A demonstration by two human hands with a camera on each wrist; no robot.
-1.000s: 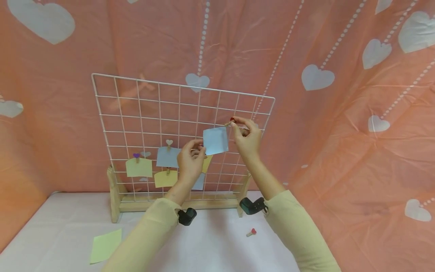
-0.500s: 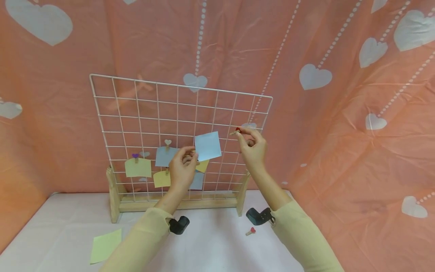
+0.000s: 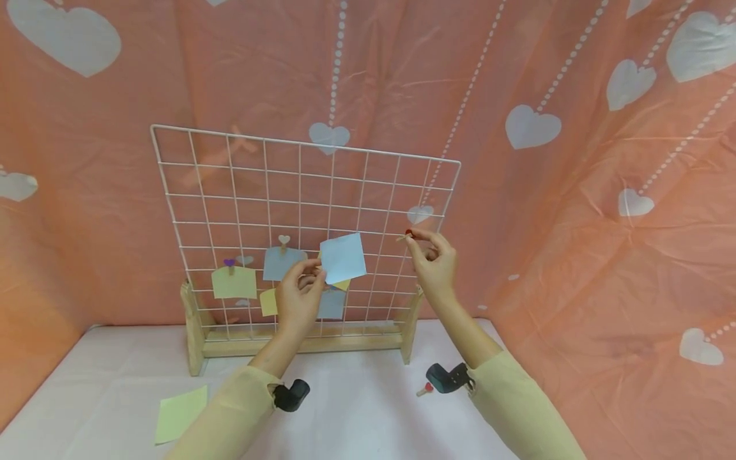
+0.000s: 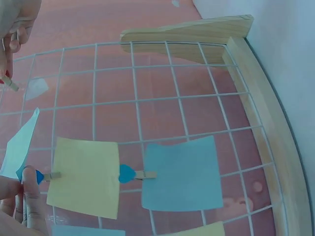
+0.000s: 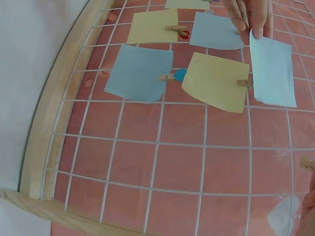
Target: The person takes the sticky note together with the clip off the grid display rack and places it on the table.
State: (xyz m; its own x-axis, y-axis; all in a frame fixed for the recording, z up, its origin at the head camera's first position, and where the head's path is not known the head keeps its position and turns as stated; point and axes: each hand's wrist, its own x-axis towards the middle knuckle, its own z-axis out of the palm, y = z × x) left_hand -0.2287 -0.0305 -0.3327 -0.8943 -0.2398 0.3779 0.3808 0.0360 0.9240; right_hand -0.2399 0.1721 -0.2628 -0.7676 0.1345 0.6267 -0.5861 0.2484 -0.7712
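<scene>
One blue note (image 3: 343, 258) is pinched in left-hand fingers (image 4: 31, 195), one clip (image 3: 409, 234) in right-hand fingers (image 3: 429, 236); placing seems in hand, with clipping to the grid (image 5: 158, 143) behind them likely needed next.

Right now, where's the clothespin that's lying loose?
In the head view, the clothespin lies on the table right of centre, appearing just left of the black camera by the right sleeve, nearer you than the rack's right foot.

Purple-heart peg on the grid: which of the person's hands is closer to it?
Left. In the head view, the left hand, pinching a blue note, is right of and below the purple-heart peg; the right hand, pinching a red-heart peg, is much farther right.
</scene>
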